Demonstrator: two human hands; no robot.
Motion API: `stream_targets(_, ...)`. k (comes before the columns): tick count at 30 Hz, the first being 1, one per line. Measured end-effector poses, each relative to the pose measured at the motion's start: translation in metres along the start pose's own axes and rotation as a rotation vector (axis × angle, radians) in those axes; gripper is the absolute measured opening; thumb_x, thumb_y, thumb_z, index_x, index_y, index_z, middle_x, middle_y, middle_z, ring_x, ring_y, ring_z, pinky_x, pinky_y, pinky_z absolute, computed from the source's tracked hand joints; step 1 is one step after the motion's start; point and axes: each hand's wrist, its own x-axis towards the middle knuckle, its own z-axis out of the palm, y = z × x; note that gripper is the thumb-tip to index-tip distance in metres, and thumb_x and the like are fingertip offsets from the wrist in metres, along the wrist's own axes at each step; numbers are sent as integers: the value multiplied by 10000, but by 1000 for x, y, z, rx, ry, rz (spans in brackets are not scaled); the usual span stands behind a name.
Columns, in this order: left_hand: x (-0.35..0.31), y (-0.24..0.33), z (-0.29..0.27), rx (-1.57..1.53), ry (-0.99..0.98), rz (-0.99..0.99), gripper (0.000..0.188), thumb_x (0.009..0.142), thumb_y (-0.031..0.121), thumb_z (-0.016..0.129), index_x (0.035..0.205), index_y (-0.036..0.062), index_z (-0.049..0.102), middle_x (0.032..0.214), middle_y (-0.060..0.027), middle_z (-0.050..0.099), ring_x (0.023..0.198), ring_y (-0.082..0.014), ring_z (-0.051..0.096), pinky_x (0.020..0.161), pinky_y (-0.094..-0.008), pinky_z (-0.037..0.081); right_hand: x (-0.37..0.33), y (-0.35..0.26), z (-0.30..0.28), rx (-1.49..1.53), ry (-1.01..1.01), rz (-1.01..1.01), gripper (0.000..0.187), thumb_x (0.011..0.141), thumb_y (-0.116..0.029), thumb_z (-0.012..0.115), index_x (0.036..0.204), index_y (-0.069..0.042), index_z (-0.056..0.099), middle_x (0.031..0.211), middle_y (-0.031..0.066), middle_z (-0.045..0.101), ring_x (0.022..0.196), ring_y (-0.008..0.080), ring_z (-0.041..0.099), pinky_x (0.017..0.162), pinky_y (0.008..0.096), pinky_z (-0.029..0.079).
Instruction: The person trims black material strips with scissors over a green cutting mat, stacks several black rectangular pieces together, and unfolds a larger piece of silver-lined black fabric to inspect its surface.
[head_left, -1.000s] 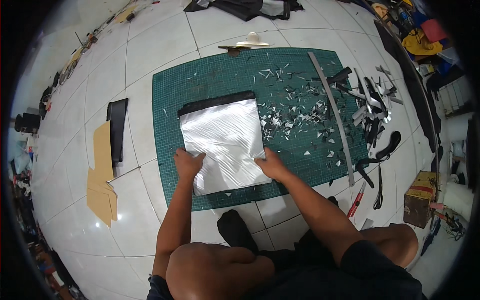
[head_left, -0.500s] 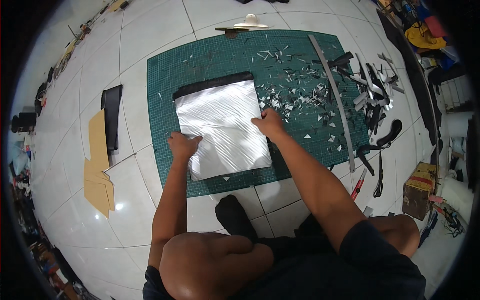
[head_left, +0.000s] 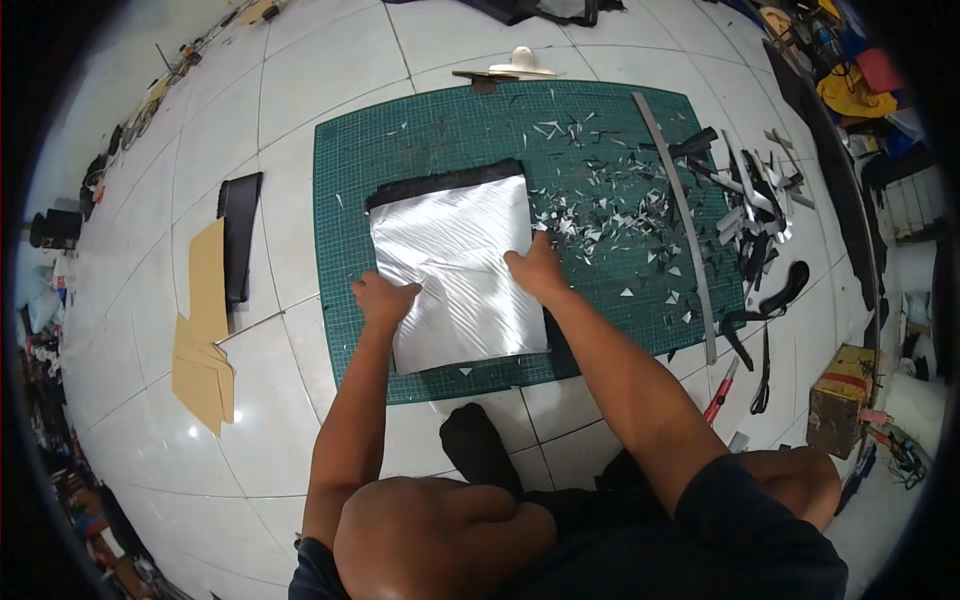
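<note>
A shiny silver, rippled sheet (head_left: 460, 270) with a ragged black band (head_left: 445, 184) along its far edge lies on a green cutting mat (head_left: 440, 130). Black material also shows under its right and near edges. My left hand (head_left: 385, 302) grips the sheet's left edge, thumb on top and the other fingers curled at the side. On the right edge, my right hand (head_left: 540, 268) holds it the same way, thumb reaching over the silver face. The fingertips beneath are hidden.
Small offcuts (head_left: 625, 215) litter the mat's right half, where a metal ruler (head_left: 680, 215) lies. Past it are black and silver strips (head_left: 755, 195), scissors-like black handles (head_left: 785, 290) and a red cutter (head_left: 718, 395). Tan card pieces (head_left: 205, 310) lie left; a clip (head_left: 522, 63) sits beyond the mat.
The whole view has shifted slightly, so everything sits a little lower and further right. My right thumb reaches slightly further over the sheet. Both hands keep hold of its edges.
</note>
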Motion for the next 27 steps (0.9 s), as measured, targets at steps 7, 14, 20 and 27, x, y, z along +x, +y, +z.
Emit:
stream_targets(7, 11, 4, -14, -361, -163, -6, 814, 611, 364, 824, 1118, -156, 454, 1091, -321, 558, 996, -378, 597, 837, -394, 485, -1, -3, 0, -77, -58, -79, 530, 759, -194, 595, 1160, 81, 385, 1104, 330, 553, 1010, 455, 567, 891, 455, 453)
stream_targets(14, 6, 11, -19, -143, -124, 11, 625, 688, 406, 759, 1003, -109, 597, 1010, -273, 630, 972, -390, 619, 838, -440, 482, -15, -9, 4, -110, -33, -249, 408, 773, -161, 561, 1083, 53, 402, 987, 304, 569, 920, 465, 567, 822, 492, 448)
stream_targets(20, -26, 44, -19, -72, -3, 109, 635, 686, 444, 738, 994, -95, 605, 996, -295, 623, 926, -445, 608, 814, -468, 483, -21, -10, 1, -40, -12, -358, 412, 774, -138, 561, 1099, 57, 401, 1003, 314, 564, 928, 465, 566, 822, 496, 445)
stream_targets(27, 6, 7, -18, -506, -283, -106, 667, 724, 378, 694, 1127, -129, 535, 1040, -266, 624, 899, -358, 639, 794, -415, 495, -9, -9, -1, -143, -21, -253, 474, 788, -221, 573, 1143, 67, 445, 1069, 271, 577, 999, 413, 573, 845, 456, 460)
